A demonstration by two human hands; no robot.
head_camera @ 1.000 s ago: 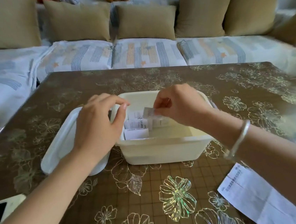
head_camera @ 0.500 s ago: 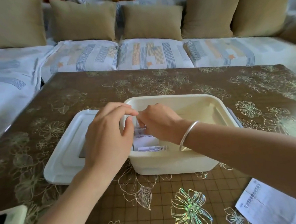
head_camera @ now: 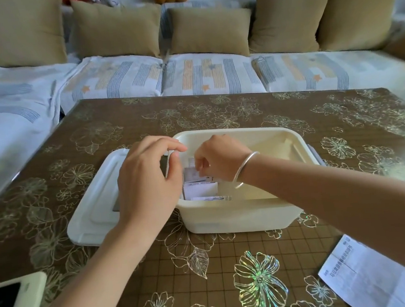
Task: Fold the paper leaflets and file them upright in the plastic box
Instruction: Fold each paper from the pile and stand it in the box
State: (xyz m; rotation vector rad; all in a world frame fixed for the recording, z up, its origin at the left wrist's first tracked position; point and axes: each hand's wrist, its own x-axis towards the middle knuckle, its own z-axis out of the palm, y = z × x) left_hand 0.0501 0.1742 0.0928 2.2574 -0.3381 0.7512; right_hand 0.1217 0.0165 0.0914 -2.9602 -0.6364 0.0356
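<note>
The left hand arches over the left rim of the box, fingers curled, index finger and thumb closing on the rim from above. The hand covers the wall there, so how firmly it grips cannot be told. The right hand reaches into the box from the right, fingers bent tight, and pinches the top edge of a folded leaflet at the left end. A bracelet circles the right wrist.

Just nearer than that leaflet, more folded leaflets stand on edge in a row against the left wall. How many there are cannot be counted, since the 2 hands hide part of the row. The right part of the box shows only its cream floor.

The lid lies flat, just left of the box, partly under the left forearm. Both sit on a brown table with gold flowers. A phone lies at the near left corner. 1 unfolded sheet lies at the near right, partly under the right forearm. A sofa with cushions runs behind.
</note>
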